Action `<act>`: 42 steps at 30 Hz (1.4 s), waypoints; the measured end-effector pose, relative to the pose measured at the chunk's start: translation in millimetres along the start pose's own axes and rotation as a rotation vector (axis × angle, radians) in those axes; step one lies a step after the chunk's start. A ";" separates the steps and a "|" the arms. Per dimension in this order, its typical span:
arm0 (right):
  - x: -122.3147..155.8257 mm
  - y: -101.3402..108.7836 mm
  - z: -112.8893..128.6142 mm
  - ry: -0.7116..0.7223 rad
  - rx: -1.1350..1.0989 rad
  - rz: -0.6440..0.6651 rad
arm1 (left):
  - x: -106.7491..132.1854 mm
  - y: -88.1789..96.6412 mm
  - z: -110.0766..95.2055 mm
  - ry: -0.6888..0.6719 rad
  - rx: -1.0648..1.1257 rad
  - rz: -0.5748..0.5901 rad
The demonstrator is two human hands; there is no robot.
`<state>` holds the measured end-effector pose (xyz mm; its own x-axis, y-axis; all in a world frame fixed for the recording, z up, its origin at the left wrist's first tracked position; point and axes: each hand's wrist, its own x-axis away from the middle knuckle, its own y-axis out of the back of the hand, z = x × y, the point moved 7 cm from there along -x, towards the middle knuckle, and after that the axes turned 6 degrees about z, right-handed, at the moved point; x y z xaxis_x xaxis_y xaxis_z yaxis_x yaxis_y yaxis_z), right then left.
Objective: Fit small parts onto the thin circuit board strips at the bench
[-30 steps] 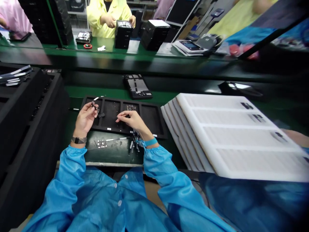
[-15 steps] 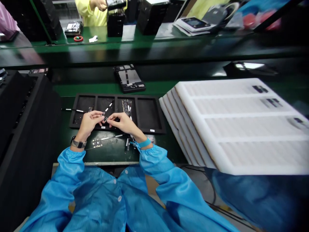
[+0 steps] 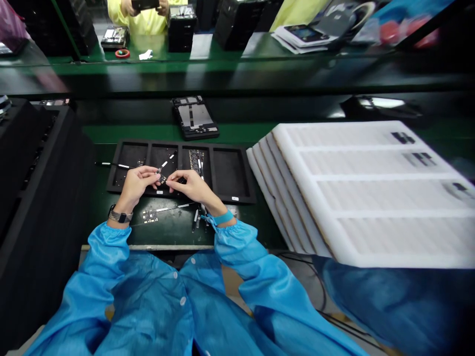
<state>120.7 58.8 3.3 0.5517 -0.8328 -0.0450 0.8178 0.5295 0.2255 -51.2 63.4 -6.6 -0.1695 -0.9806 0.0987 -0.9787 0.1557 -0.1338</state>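
My left hand (image 3: pixel 135 184) and my right hand (image 3: pixel 189 186) meet over a black tray (image 3: pixel 230 198) with several compartments. Both pinch one small dark flex-cable part (image 3: pixel 162 174) with a thin strip that sticks up and to the right. The fingers of both hands are curled round it. A small circuit board (image 3: pixel 149 215) and some thin loose strips (image 3: pixel 197 217) lie on the dark mat in front of the tray. A watch sits on my left wrist and a blue band on my right.
A stack of white foam trays (image 3: pixel 356 198) fills the right side. Tall black trays (image 3: pixel 33 198) stand at the left. A dark device frame (image 3: pixel 195 117) lies on the green belt beyond. A person in yellow (image 3: pixel 143 15) works across the line.
My hands came together from apart and now both grip the small part over the tray. The view tilted downward a little.
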 end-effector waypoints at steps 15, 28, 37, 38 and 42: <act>-1.1 0.2 -9.5 -0.010 0.032 -0.019 | 2.1 -4.3 0.8 0.036 -0.052 0.013; 1.4 -1.0 -8.7 0.012 -0.031 -0.049 | 2.2 -5.6 7.9 0.094 -0.016 0.062; 1.2 -2.0 -7.0 0.017 -0.064 -0.046 | 2.1 -7.3 7.7 0.081 -0.016 0.058; 0.8 -2.7 -6.3 0.015 -0.065 -0.039 | 2.2 -7.2 7.1 0.073 -0.020 0.052; 0.6 4.4 -2.7 0.018 -0.055 -0.109 | 4.7 -5.3 -7.0 -0.025 -0.056 -0.018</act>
<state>125.1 61.1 1.6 0.4615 -0.8831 -0.0841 0.8805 0.4444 0.1650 -47.6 58.8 1.5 -0.1499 -0.9858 0.0756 -0.9866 0.1441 -0.0764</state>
